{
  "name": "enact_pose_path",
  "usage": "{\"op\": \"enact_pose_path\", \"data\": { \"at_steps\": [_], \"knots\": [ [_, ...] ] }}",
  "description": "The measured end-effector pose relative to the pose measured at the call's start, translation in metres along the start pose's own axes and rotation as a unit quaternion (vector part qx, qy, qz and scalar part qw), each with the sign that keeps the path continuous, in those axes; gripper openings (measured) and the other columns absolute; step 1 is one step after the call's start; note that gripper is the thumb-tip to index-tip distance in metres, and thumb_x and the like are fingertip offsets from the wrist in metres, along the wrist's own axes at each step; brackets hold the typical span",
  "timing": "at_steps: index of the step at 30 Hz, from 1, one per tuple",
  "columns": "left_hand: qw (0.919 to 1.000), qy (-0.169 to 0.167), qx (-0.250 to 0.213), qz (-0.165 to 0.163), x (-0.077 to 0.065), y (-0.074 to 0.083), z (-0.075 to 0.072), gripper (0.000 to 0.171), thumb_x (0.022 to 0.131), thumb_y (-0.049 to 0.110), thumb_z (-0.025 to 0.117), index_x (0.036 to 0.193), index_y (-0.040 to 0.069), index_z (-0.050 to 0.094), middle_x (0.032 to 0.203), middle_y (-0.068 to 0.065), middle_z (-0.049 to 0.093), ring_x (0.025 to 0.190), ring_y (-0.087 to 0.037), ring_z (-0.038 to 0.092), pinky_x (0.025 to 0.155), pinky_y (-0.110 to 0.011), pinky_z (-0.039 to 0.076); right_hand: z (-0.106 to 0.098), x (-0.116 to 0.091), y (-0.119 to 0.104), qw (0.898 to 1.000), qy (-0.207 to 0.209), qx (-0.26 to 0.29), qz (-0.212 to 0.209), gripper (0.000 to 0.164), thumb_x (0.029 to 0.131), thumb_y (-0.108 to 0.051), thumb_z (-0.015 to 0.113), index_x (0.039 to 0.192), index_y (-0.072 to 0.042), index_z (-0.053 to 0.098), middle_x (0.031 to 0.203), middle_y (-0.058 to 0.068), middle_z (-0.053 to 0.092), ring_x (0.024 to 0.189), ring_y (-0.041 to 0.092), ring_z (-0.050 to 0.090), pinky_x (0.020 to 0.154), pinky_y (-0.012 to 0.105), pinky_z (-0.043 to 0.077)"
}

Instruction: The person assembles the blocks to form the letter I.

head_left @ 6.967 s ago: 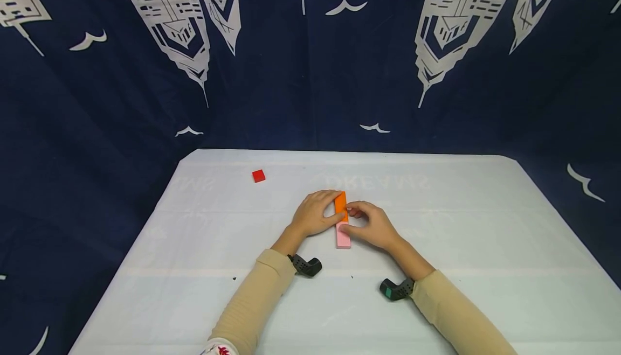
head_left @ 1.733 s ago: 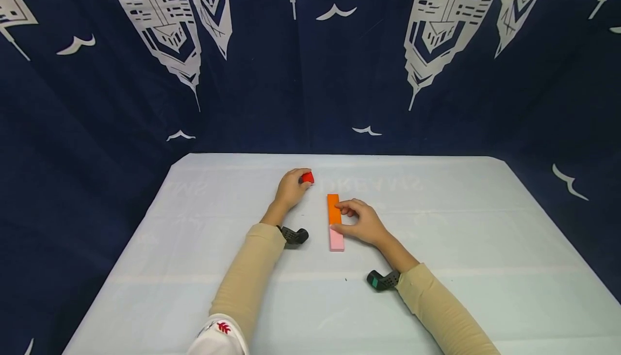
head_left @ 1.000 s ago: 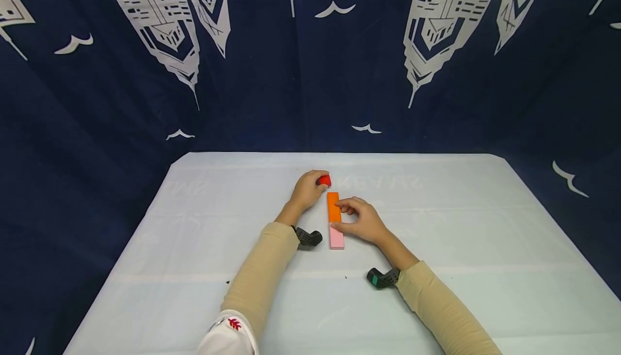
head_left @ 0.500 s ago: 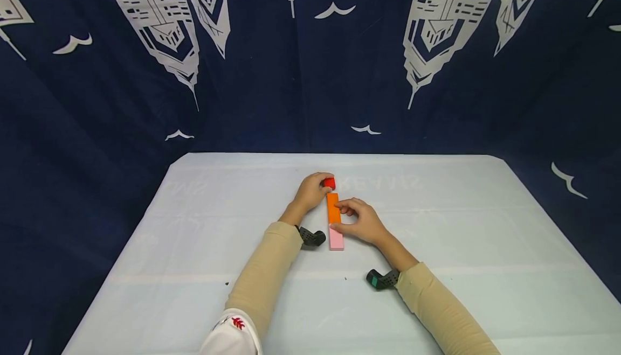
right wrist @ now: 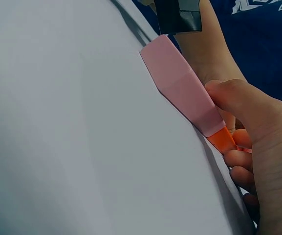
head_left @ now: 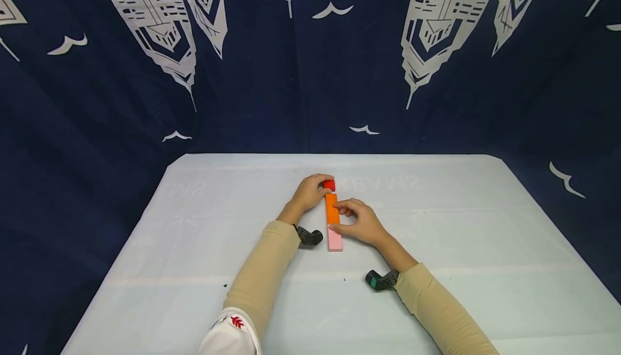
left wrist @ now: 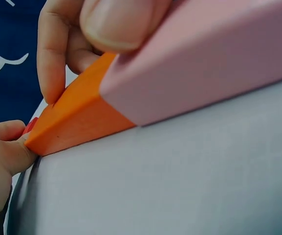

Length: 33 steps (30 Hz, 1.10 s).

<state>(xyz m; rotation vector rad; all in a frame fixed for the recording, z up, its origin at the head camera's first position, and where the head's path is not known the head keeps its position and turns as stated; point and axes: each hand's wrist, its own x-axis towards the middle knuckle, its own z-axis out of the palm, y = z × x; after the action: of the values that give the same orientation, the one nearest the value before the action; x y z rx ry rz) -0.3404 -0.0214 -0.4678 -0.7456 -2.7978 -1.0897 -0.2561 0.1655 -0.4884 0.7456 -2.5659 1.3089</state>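
Observation:
An orange block (head_left: 332, 204) and a pink block (head_left: 335, 241) lie end to end in a line on the white table. The left hand (head_left: 310, 192) pinches a small red block (head_left: 329, 185) between thumb and fingers, just beyond the orange block's far end, a narrow gap apart in the head view. From the right, the right hand (head_left: 361, 221) holds the row, its curled fingers at the orange block and its thumb on the pink block near the seam. In the left wrist view the red block is mostly hidden behind the orange block (left wrist: 77, 120).
The white-covered table (head_left: 436, 209) spreads out around the blocks. Behind it hangs a dark blue cloth (head_left: 271, 91) with white buildings and birds. Both wrists wear black camera mounts, such as the left one (head_left: 310, 236). A tiny dark speck (head_left: 225, 285) lies at front left.
The red block, alone at the back left seven seconds ago, has come right in the left hand to the orange block's far end. The right hand has stayed at the blocks.

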Motion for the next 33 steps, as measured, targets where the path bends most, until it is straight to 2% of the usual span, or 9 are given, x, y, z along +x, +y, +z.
{"op": "enact_pose_path", "data": {
  "at_steps": [11,22,28,33],
  "knots": [
    [0.9999,-0.004,-0.004,0.01,-0.002,-0.006,-0.002,0.037,0.093,0.013,0.067,0.129,0.007,0.063,0.13,-0.01,0.062,0.123,-0.025,0.054,0.109,-0.036,0.037,0.002,0.0,-0.001,1.0,-0.003,-0.002,0.001,0.049,0.072,-0.023,0.086,0.113,-0.004,0.068,0.094,0.001,0.063,0.086,0.018,0.055,0.079,0.031,0.049],
    [0.9998,-0.004,-0.021,-0.006,-0.011,-0.015,-0.012,0.043,0.093,0.014,0.067,0.135,0.007,0.059,0.135,-0.011,0.058,0.128,-0.024,0.051,0.11,-0.035,0.035,0.005,0.003,-0.001,1.0,-0.007,0.003,-0.004,0.048,0.072,-0.023,0.086,0.113,-0.004,0.069,0.093,0.001,0.063,0.085,0.018,0.056,0.079,0.031,0.049],
    [0.9992,0.016,-0.027,-0.024,-0.02,-0.018,-0.021,0.044,0.093,0.011,0.066,0.136,0.008,0.058,0.136,-0.01,0.058,0.129,-0.024,0.05,0.11,-0.036,0.035,0.003,0.005,-0.001,0.999,0.005,0.041,0.021,0.04,0.081,-0.014,0.08,0.116,-0.001,0.066,0.093,0.007,0.064,0.084,0.021,0.056,0.079,0.033,0.049],
    [0.9992,0.022,-0.018,-0.027,-0.034,-0.022,-0.029,0.042,0.095,0.015,0.065,0.136,0.009,0.058,0.137,-0.01,0.057,0.129,-0.024,0.05,0.109,-0.037,0.036,-0.002,0.002,0.0,0.995,0.022,0.083,0.052,0.039,0.086,-0.01,0.074,0.121,0.004,0.063,0.098,0.018,0.065,0.087,0.028,0.059,0.082,0.044,0.049]
  ]
}}
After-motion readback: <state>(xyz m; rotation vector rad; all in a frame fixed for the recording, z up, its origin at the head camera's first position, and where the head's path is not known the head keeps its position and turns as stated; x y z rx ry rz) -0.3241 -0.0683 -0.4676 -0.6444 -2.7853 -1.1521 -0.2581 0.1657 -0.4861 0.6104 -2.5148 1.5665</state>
